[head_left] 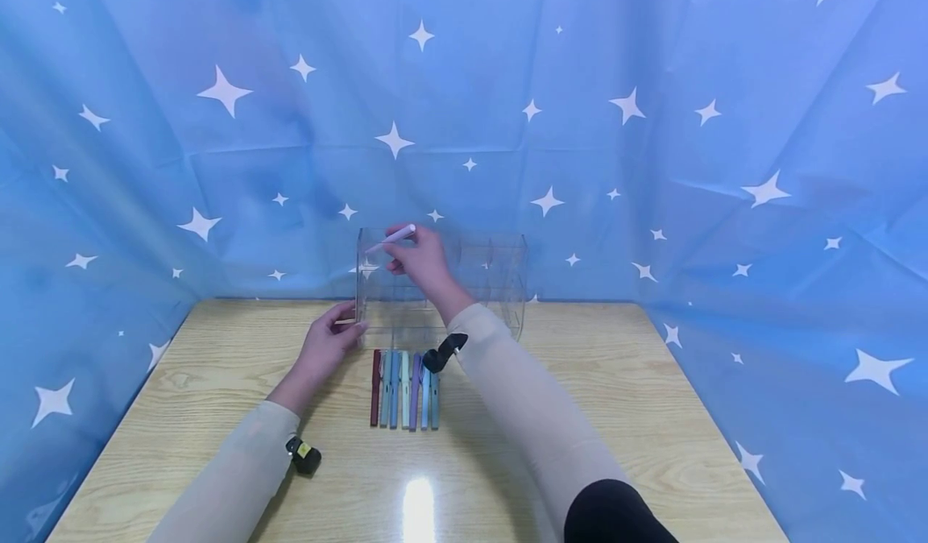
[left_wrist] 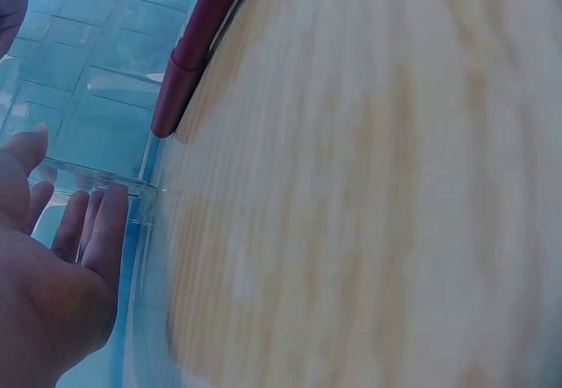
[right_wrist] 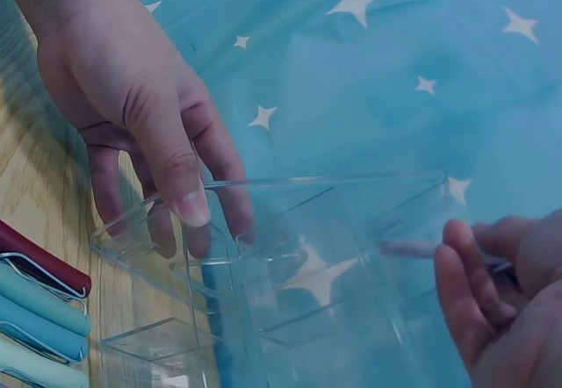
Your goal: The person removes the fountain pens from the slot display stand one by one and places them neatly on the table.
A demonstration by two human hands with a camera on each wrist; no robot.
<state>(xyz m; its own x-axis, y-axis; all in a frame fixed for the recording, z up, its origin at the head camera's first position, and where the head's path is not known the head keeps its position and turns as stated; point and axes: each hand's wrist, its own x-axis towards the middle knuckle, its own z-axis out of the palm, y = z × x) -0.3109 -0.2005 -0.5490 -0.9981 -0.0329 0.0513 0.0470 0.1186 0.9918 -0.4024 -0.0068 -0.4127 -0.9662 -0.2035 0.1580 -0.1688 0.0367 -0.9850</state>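
A clear plastic organizer [head_left: 406, 317] with several compartments stands at the back of the table. My left hand [head_left: 329, 341] grips its left side, thumb at the front and fingers around the wall, as the right wrist view shows. Above the organizer's left part, my right hand [head_left: 426, 267] pinches a pale lilac pen [head_left: 400, 234]. The pen tilts, its lower end pointing left into an upper-left compartment. In front of the organizer lies a row of several pens: a dark red pen [head_left: 375, 390] at the left end, a purple pen [head_left: 415, 394] and several blue and green ones.
The wooden table [head_left: 348, 478] ends at a blue curtain [head_left: 464, 108] with white stars, close behind the organizer. My right forearm passes over the right end of the pen row. A small black camera [head_left: 304, 456] is strapped to my left wrist.
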